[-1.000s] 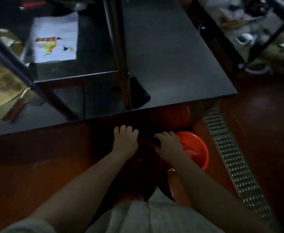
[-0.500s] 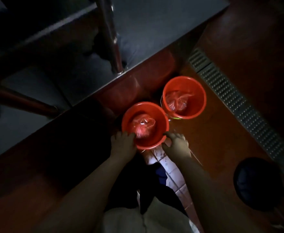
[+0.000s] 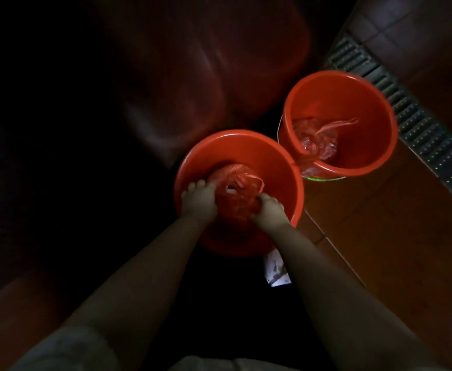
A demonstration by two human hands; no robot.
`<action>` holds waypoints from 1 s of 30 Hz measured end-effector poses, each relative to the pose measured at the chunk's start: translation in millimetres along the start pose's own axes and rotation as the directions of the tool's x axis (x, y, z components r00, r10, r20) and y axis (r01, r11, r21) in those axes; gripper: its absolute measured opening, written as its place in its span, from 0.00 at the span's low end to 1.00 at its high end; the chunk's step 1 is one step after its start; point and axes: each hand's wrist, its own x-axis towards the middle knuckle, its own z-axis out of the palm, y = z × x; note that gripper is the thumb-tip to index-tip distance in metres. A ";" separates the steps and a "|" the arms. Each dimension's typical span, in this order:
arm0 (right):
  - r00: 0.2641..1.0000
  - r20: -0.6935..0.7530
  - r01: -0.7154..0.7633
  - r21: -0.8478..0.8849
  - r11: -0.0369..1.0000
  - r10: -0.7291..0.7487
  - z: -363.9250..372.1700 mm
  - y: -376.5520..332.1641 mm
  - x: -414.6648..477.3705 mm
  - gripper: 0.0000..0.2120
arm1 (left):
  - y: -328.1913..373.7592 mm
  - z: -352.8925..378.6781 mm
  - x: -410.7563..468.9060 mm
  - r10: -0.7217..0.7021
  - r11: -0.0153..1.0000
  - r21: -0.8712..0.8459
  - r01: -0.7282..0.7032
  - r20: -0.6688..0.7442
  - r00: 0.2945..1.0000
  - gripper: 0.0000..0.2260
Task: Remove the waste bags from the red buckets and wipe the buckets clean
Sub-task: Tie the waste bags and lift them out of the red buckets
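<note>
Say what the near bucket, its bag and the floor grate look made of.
Near bucket: likely moulded plastic, smooth, uniform red with a soft sheen.
Bag: thin translucent red plastic film, crinkled, knotted handles.
Floor grate: probably metal, grey, perforated pattern; too dim to be sure.

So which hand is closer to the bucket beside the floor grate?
Right. The right hand grips the bag on the side toward that bucket; the left hand grips its far side.
</note>
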 end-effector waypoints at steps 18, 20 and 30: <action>0.992 -0.128 0.074 0.676 0.733 0.018 3.5 19.7 98.1 0.08 | -11.9 42.1 75.8 -0.130 0.944 -0.323 0.072 -0.163 0.978 0.11; 0.989 -0.141 0.085 0.755 0.650 0.034 -18.0 8.1 92.4 0.08 | -16.7 36.3 80.5 -0.159 0.929 -0.364 0.071 -0.217 0.963 0.08; 0.908 -0.392 0.417 0.879 0.231 -0.148 -85.0 -14.2 50.4 0.13 | -5.9 26.4 75.6 -0.038 0.884 -0.453 -0.117 -0.319 0.947 0.06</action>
